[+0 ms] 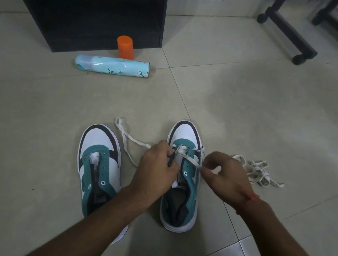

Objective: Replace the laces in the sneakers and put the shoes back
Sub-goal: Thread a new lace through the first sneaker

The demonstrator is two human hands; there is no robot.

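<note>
Head view: left hand [157, 165] is pinched shut at the eyelet row of the right-side sneaker [183, 177], fingers gripping the tongue edge or the lace there, can't tell which. Right hand [223, 174] is just beside it, thumb and forefinger closed on the white lace [189, 159] where it crosses the tongue. Hands are close together but not touching.

One free end of that lace loops out on the tiled floor [244, 111] btwn the two shoes. The left-side sneaker [100, 174] sits w/ bare eyelets, no lace in yet. A second lace [258, 173] lies in a loose tangle right of the right hand.

Handling, my guess: lace is flat, soft, v. light, so it'll flop and twist; best pinched near the stiff tip to poke thru eyelets. The shoe is light and may slide on smooth tile, so brace it at the eyelet panel.

Farther off, a spray can [113, 66] lies on its side by an orange cap [125, 47], near a black cabinet [97, 19].
</note>
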